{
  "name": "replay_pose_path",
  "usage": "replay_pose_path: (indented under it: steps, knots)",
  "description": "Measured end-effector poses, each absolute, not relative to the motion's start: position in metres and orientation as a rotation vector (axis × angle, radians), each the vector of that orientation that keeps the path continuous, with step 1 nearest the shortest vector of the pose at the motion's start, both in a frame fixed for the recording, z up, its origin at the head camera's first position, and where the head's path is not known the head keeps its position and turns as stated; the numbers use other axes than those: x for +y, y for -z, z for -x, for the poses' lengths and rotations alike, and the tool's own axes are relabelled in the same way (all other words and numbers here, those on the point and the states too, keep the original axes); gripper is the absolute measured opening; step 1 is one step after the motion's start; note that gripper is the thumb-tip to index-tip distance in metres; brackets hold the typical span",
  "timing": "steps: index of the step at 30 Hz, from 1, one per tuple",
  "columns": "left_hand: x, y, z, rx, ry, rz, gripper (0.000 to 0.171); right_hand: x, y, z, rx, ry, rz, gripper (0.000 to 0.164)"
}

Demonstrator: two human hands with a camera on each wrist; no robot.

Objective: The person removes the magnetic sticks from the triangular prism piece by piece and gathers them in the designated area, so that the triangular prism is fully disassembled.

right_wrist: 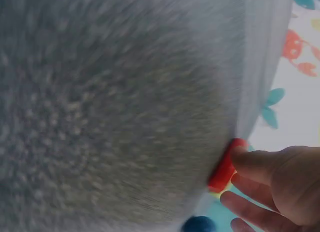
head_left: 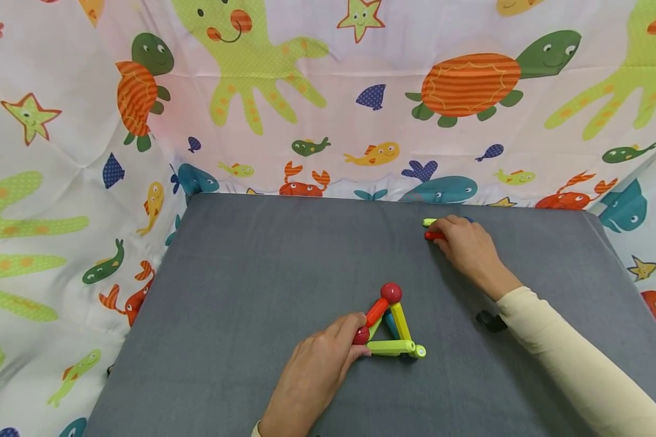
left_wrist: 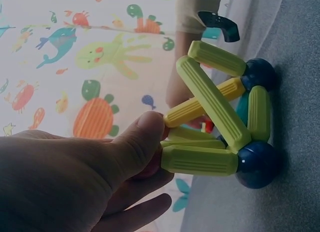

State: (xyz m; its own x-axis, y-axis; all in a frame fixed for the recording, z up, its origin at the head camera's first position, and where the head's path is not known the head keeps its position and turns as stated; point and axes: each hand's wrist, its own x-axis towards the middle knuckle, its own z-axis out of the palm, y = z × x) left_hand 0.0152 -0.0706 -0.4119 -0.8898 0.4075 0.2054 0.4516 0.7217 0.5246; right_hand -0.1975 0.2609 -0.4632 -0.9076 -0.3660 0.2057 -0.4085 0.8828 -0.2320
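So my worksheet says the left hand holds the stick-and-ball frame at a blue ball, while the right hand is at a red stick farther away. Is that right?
Not quite: the head view shows the left hand holding the stick-and-ball frame at a red ball, not a blue one. The right hand is at a red stick farther away, as stated.

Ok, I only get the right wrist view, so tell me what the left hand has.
Observer: The left hand pinches a frame of sticks and balls by a red ball.
Operator: Name another ball on it.
Observer: A second red ball, at one end of a yellow stick.
Operator: Place the frame against the right hand.
Observer: In the head view it is lower than the right hand and to its left.
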Motion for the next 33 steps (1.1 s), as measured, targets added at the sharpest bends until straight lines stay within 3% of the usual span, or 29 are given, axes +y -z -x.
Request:
replay_pose_path:
  steps: [6,16,25,33]
  knots:
    - [-0.07,0.412,-0.016,-2.855,0.897,0.708,0.041,0.255,0.436,0.17,-2.869,-0.408,-0.627,0.035]
    - [-0.07,0.412,-0.016,-2.855,0.886,0.702,0.043,0.243,0.392,0.088,-2.913,-0.641,-0.704,0.035]
    - [-0.072,0.414,-0.018,-2.834,0.864,0.696,0.043,0.236,0.396,0.033,-2.987,-0.854,-0.814,0.039]
    - [-0.071,0.414,-0.017,-2.843,0.846,0.692,0.044,0.227,0.413,0.008,-2.951,-0.993,-0.92,0.043]
